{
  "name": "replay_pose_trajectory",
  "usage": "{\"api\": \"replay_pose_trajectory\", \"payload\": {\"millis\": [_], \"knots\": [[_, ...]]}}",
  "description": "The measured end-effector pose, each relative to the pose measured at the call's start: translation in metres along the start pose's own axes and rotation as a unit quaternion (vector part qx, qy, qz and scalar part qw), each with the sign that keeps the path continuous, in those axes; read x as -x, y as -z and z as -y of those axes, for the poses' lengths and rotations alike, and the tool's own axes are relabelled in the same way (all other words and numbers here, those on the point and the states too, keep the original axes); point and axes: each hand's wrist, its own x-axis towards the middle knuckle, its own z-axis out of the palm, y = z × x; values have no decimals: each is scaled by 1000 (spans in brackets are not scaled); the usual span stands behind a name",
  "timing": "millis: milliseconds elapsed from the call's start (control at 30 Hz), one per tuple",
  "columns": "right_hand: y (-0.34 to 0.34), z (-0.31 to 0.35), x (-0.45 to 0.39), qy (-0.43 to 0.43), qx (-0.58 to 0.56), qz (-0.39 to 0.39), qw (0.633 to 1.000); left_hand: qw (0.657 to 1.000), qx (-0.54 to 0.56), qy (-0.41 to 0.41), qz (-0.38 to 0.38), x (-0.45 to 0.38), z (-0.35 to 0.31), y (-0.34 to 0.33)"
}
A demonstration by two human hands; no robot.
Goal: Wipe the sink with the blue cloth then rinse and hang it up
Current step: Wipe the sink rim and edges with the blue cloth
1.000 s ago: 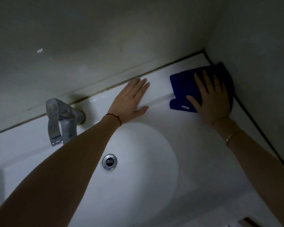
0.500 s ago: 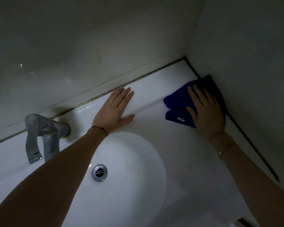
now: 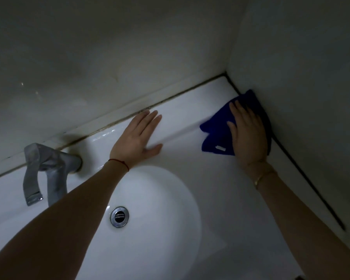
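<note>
Both of my hands lie flat on the white sink [image 3: 210, 190], well apart. My right hand [image 3: 248, 134] presses the blue cloth [image 3: 216, 128] with straight fingers onto the back ledge, right beside the side wall [image 3: 301, 98] near the corner. My left hand [image 3: 137, 136] rests palm down on the bare ledge behind the basin, fingers straight and together, holding nothing. Left of it stands the metal tap [image 3: 47, 170]; the drain [image 3: 119, 216] sits in the basin under my left forearm.

Chrome faucet [image 3: 46, 172] at the back ledge, round metal drain [image 3: 119, 216], dim wall [image 3: 109, 57], dark caulk seam [image 3: 303, 174]
</note>
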Motion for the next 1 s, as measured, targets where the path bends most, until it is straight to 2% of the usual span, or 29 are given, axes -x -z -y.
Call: {"api": "replay_pose_trajectory", "payload": {"millis": [167,267,333,400,500,600,700,800,867,933,1000], "knots": [[-16,36,-49,-80,-142,-62,985,1000,0,4,3,0,1,-1],[-26,61,-53,9,-149,-6,989,1000,-6,12,16,1,1,-1],[-33,64,-37,109,-107,39,987,999,-10,23,27,1,0,-1],[-36,52,-33,155,-45,52,986,999,-7,25,24,1,-1,-1],[-34,38,-55,67,-13,18,998,999,-2,23,24,1,-2,1],[-42,67,-53,-25,-15,-18,999,999,-2,38,33,0,-4,3],[-54,89,-32,43,-13,-4,999,1000,10,21,13,-2,-5,3],[-46,60,-43,110,5,-7,994,1000,8,24,14,-1,-3,2],[-39,41,-58,56,9,-21,998,1000,6,24,15,1,-2,2],[-39,49,-61,-11,17,-32,999,999,4,27,18,0,-2,3],[-44,70,-48,11,32,-6,999,999,-1,32,30,0,-4,3]]}}
